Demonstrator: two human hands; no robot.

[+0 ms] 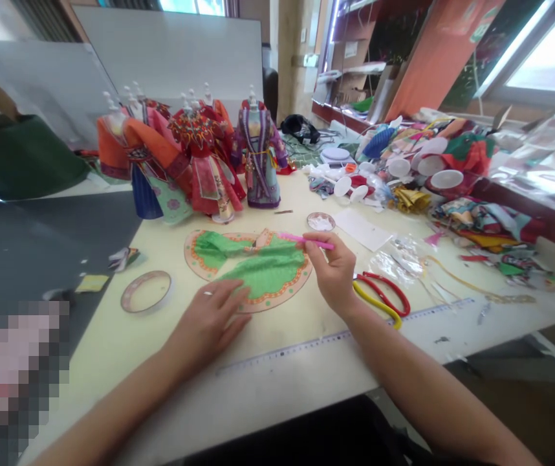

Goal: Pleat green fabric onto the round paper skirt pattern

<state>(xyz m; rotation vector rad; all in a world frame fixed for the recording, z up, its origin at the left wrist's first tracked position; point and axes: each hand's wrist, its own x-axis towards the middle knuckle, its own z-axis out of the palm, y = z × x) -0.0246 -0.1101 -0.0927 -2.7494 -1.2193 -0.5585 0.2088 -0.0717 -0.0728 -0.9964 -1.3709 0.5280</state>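
Note:
A green fabric piece (262, 275) with a rounded, patterned orange and pink border lies spread on the table. My left hand (212, 317) rests on its near edge, fingers stretched out and slightly apart. In my right hand (332, 268), a slim pink pen-like tool (323, 244) is pinched between thumb and fingers; its tip points left, over the upper right part of the fabric. Whether the tip touches the cloth I cannot tell. Just right of that hand are scissors (387, 294) with red and yellow handles. A small round dish (321, 222) with white contents sits beyond it.
Several doll-sized costumes (258, 158) on stands line the back. A roll of tape (146, 291) lies at left. A ruler strip (282, 353) runs along the front. Fabric scraps (495, 226) and white round-based stands (447, 179) crowd the right. A white sheet (362, 228) lies behind the scissors.

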